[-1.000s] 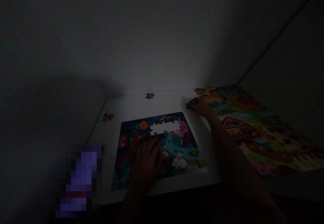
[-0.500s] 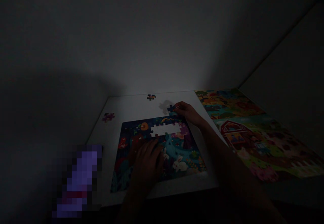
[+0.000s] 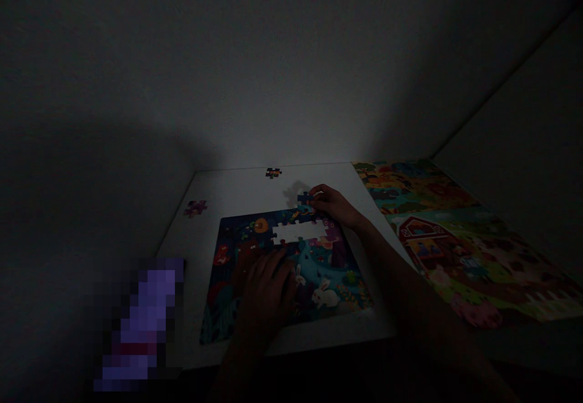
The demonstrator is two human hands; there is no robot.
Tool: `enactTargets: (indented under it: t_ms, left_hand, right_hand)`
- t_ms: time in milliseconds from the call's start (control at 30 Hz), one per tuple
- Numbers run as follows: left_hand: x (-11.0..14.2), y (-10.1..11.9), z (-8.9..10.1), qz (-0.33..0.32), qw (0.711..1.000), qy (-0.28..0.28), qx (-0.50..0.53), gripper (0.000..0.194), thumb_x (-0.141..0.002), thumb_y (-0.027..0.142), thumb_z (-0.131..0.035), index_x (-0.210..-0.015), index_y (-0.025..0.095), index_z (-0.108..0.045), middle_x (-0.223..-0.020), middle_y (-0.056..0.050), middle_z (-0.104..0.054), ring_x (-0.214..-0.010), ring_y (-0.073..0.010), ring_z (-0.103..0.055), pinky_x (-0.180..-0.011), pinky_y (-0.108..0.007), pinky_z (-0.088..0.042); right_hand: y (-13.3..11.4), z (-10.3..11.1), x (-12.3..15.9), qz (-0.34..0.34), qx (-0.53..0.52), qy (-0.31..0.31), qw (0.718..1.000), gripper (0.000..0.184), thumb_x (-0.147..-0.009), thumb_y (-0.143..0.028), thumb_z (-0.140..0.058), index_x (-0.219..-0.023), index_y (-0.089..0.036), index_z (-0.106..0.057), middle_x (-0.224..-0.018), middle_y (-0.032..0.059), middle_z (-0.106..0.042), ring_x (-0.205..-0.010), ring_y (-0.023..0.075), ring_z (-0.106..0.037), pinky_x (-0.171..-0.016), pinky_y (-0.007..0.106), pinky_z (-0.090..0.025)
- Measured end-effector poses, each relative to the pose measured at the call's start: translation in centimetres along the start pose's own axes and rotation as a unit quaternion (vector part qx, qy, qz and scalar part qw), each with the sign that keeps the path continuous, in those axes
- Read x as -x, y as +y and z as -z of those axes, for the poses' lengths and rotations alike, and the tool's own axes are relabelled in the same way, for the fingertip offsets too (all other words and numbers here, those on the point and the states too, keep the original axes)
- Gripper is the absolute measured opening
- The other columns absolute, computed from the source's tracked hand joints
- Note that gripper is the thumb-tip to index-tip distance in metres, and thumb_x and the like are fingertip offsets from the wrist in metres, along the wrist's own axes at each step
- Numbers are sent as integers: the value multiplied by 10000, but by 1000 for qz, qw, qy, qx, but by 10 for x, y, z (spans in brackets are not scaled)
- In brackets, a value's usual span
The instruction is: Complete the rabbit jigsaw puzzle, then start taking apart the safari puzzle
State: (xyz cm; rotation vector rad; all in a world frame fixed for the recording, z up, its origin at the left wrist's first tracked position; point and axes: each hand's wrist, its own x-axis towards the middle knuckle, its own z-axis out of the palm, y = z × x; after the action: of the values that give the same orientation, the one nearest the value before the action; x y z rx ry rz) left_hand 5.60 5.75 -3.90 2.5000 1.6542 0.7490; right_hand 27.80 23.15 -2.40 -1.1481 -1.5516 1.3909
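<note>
Purple pixelated blur point(image 3: 139, 324) lies at the near left edge of the white surface point(image 3: 237, 199). The left hand point(image 3: 265, 294) rests flat on the jigsaw puzzle point(image 3: 314, 275), its fingers relaxed and gripping nothing. The right hand point(image 3: 334, 206) sits at the puzzle's far edge, its fingers pinching a dark blue puzzle piece point(image 3: 304, 199) just above the white gap point(image 3: 296, 233). Farther off, a loose piece point(image 3: 273, 173) and a purple piece point(image 3: 195, 209) lie on the surface, with a large farm picture point(image 3: 464, 251) to the right.
</note>
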Motion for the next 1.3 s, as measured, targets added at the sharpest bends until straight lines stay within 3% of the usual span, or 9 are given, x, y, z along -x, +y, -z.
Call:
enactTargets:
  t_ms: [333, 633, 933, 1300]
  left_hand:
    - [1, 0, -2, 4, 1000, 3, 7, 265, -969, 265, -445, -1115, 224, -662, -1314, -78, -630, -1217, -260, -562, -1034, -502, -476]
    - [1, -1, -3, 1, 1000, 5, 9, 258, -959, 265, -463, -1122, 227, -659, -1303, -73, -636, -1205, -259, -571, -1033, -513, -478]
    - [0, 1, 1, 4, 1000, 0, 13, 262, -958, 256, -459, -1119, 227, -664, -1296, -79, -637, -1216, -256, -563, -1036, -503, -476]
    - [-1, 1, 0, 6, 1000, -6, 9, 267, -965, 253, -443, -1099, 221, -671, -1295, -83, -638, -1203, -264, -570, -1026, -510, -478]
  right_hand:
    - [-1, -4, 2, 20, 20, -37, 999, 477, -732, -296, -695, -1189, -208, -591, -897, 9, -625, -629, 105, -563, -554, 240, -456]
    - [0, -8, 0, 15, -7, -73, 997, 369, -673, -232, -736, -1026, -185, -639, -838, -7, -639, -660, 116, -583, -606, 255, -473]
    - [-9, -16, 7, 20, 4, -180, 983, 267, -717, -223, -737, -977, -185, -688, -944, 24, -721, -894, 178, -664, -894, 381, -511]
    - [-8, -16, 8, 4, 30, -206, 978, 290, -711, -199, -722, -998, -180, -690, -958, 21, -715, -902, 173, -661, -877, 352, -516]
